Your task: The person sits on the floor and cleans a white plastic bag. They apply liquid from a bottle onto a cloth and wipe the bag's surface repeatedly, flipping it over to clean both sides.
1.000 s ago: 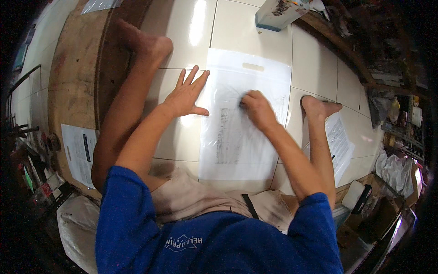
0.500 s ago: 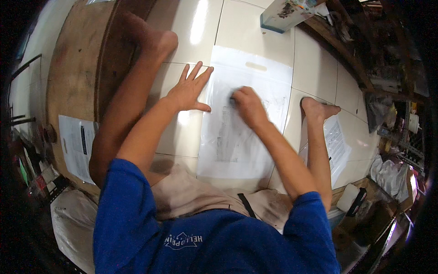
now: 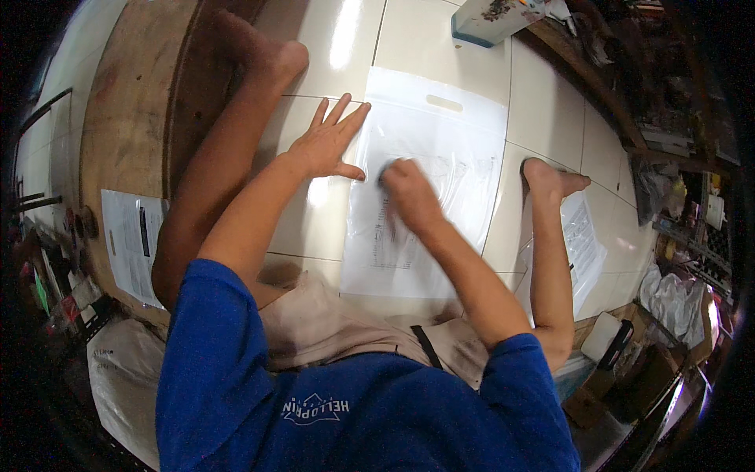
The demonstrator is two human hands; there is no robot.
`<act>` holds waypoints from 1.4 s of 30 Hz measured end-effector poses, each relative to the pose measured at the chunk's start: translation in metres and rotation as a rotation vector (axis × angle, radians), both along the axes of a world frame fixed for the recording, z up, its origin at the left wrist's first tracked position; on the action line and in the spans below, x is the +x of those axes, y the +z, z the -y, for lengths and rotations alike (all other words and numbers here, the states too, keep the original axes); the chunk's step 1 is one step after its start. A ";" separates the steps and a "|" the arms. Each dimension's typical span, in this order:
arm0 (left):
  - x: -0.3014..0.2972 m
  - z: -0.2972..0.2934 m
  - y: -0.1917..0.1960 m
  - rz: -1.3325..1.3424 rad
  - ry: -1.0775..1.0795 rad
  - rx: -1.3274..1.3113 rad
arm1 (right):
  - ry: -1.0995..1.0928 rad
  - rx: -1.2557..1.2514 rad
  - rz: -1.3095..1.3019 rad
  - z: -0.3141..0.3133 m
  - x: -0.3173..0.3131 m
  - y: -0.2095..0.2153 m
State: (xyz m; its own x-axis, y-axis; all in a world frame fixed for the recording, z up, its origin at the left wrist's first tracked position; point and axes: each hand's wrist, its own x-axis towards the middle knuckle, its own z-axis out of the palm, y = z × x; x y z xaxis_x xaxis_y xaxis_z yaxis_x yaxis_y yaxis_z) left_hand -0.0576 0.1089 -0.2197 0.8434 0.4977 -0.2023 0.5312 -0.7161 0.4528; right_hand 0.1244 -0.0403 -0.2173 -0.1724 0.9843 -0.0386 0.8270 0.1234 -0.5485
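Note:
A white plastic bag (image 3: 468,193) with a cut-out handle slot lies flat on the tiled floor between my legs. Dark print shows on its middle, partly covered by my right hand and forearm. My right hand (image 3: 410,195) is closed and slightly blurred over the print. From its left side pokes a small dark object (image 3: 383,176) whose kind I cannot make out, apparently against the bag. My left hand (image 3: 324,148) lies with fingers spread across the tiles and the bag's left edge, holding nothing.
A similar printed bag (image 3: 134,248) rests on the wooden board (image 3: 130,118) at left. More printed bags (image 3: 578,244) lie beyond my right leg. A paint-stained container (image 3: 495,20) stands at the far side. Cluttered shelves (image 3: 684,149) line the right; an open cardboard box (image 3: 629,377) sits at lower right.
My right hand has moved left and slightly toward me over the print, the dark object with it. My left hand stays spread at the bag's edge. The whole view has shifted slightly.

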 end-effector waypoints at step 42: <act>0.004 0.004 0.005 -0.117 -0.004 0.077 | 0.078 -0.085 -0.046 0.041 -0.025 0.007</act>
